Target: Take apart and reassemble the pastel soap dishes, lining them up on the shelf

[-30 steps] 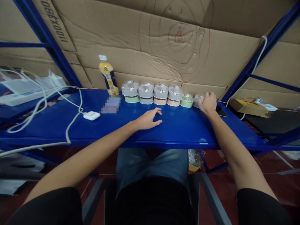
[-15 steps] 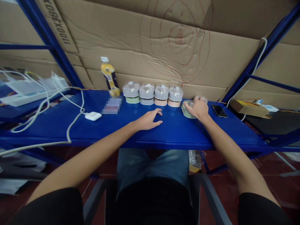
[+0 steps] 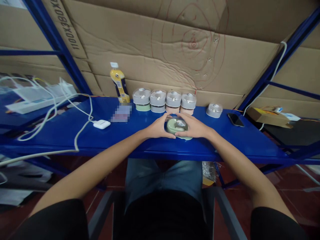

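Observation:
A green rounded container with a clear lid [image 3: 178, 124] is between my two hands over the front middle of the blue table. From the right, my right hand [image 3: 195, 127] grips it, thumb in front and fingers behind. My left hand [image 3: 157, 128] curves around the left side, its thumb and fingers apart at the front and back of the container. The fingertips of both hands come close together at the far side. Behind them stand stacked clear-lidded containers [image 3: 158, 99] in a row. To the right sits a single grey container [image 3: 214, 110].
A yellow drink bottle [image 3: 120, 83] stands left of the row, near a blurred packet [image 3: 121, 112] and a white earphone case [image 3: 101, 124]. White cables [image 3: 77, 133] cross the left side. A phone [image 3: 235, 119] lies at right, near an open carton [image 3: 268, 117]. Cardboard backs the table.
My right hand has taken the green container from beside the grey one and brought it left and nearer to me. My left hand has spread wider around it.

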The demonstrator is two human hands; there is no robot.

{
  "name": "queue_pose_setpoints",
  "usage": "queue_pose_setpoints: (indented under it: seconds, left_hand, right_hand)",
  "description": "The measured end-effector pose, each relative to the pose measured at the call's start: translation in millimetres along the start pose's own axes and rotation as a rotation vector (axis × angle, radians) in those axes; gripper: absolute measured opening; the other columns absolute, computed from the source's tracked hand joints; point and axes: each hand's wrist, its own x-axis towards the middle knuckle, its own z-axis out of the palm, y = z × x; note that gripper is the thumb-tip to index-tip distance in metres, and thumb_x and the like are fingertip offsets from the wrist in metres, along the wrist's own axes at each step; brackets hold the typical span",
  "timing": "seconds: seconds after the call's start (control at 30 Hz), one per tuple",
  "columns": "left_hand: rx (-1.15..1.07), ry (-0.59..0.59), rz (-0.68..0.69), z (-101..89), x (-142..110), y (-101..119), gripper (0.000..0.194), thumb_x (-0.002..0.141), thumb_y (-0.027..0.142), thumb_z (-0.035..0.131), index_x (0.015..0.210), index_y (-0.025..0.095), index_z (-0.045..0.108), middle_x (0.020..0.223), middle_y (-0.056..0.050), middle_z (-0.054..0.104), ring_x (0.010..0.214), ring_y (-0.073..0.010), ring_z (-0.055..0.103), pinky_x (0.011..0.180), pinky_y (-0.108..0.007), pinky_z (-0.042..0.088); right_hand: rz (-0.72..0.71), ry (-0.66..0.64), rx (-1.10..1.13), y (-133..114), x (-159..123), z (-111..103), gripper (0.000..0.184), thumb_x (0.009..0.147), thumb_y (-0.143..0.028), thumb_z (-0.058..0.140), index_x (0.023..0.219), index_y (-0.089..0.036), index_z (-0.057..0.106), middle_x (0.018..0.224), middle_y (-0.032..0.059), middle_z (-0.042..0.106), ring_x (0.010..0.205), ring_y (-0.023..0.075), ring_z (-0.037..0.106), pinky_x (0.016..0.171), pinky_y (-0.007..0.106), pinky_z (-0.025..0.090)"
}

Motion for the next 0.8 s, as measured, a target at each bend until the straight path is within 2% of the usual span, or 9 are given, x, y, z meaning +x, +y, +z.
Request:
queue_pose_setpoints:
  seconds: [0.03,0.13,0.2,0.3,0.37,0.47,0.53,0.67,0.8]
  left_hand:
    - [-0.007,0.000,0.017,-0.6,0,-1,0.136,0.057,0.061,0.109,0.169,0.022,0.042,0.160,-0.025,0.064,0.150,-0.0493,0.063,0.127,-0.069,0.049]
    - [0.014,0.000,0.008,-3.7,-2,-1,0.133,0.059,0.061,0.108,0.168,0.021,0.043,0.155,-0.023,0.068,0.144,-0.0492,0.067,0.123,-0.069,0.053]
    - [0.026,0.022,-0.005,-5.9,-3,2,0.130,0.060,0.062,0.107,0.166,0.020,0.046,0.156,-0.023,0.068,0.143,-0.0489,0.067,0.121,-0.068,0.054]
    - [0.058,0.057,0.018,-8.7,-5,5,0.125,0.062,0.063,0.107,0.165,0.022,0.049,0.161,-0.022,0.064,0.147,-0.0476,0.064,0.123,-0.065,0.054]
    - [0.116,0.047,0.042,-10.0,-6,7,0.113,0.069,0.063,0.104,0.163,0.023,0.055,0.158,-0.020,0.065,0.147,-0.0454,0.063,0.125,-0.064,0.052]
    - [0.229,-0.013,0.043,-10.7,-9,11,0.075,0.084,0.063,0.093,0.145,0.025,0.074,0.147,-0.015,0.066,0.143,-0.0413,0.064,0.129,-0.064,0.049]
    - [0.270,-0.051,0.024,-10.3,-11,14,0.058,0.090,0.063,0.087,0.136,0.027,0.082,0.142,-0.013,0.065,0.142,-0.0397,0.064,0.130,-0.064,0.048]
    - [0.286,-0.059,0.020,-10.9,-11,17,0.050,0.095,0.062,0.083,0.131,0.029,0.085,0.143,-0.013,0.064,0.147,-0.0400,0.059,0.132,-0.063,0.046]
    - [0.290,0.014,0.002,-24.3,-9,10,0.051,0.097,0.066,0.076,0.123,0.024,0.088,0.142,-0.015,0.065,0.144,-0.0405,0.062,0.128,-0.061,0.049]
  right_hand:
    - [-0.054,0.026,0.024,-6,7,7,0.107,0.080,-0.072,0.088,0.167,-0.022,0.053,0.165,0.0209,0.063,0.149,0.0473,0.063,0.123,0.066,0.053]
    - [-0.102,0.036,0.062,-15,23,19,0.104,0.079,-0.073,0.090,0.163,-0.021,0.059,0.155,0.0204,0.070,0.140,0.0449,0.069,0.118,0.065,0.057]
    - [-0.114,0.052,0.106,-12,27,20,0.099,0.078,-0.071,0.091,0.158,-0.020,0.063,0.151,0.0196,0.074,0.136,0.0429,0.072,0.116,0.063,0.059]
    - [-0.124,0.132,0.210,5,24,14,0.090,0.082,-0.070,0.088,0.155,-0.022,0.066,0.151,0.0163,0.075,0.136,0.0396,0.073,0.119,0.059,0.057]
    - [-0.072,0.177,0.248,22,17,7,0.085,0.085,-0.069,0.086,0.154,-0.023,0.066,0.151,0.0148,0.076,0.136,0.0390,0.073,0.120,0.059,0.056]
    - [0.102,0.191,0.227,50,6,-3,0.084,0.085,-0.068,0.084,0.153,-0.022,0.067,0.147,0.0160,0.078,0.129,0.0412,0.075,0.115,0.061,0.058]
    - [0.204,0.164,0.202,64,0,-8,0.085,0.083,-0.068,0.084,0.152,-0.021,0.067,0.141,0.0169,0.080,0.122,0.0418,0.077,0.110,0.062,0.060]
    - [0.291,0.110,0.155,77,-6,-12,0.091,0.077,-0.065,0.088,0.153,-0.020,0.067,0.137,0.0166,0.080,0.122,0.0413,0.076,0.109,0.060,0.060]
    - [0.330,0.099,0.167,79,-8,-13,0.090,0.078,-0.062,0.088,0.153,-0.019,0.066,0.138,0.0163,0.079,0.122,0.0400,0.075,0.110,0.058,0.060]
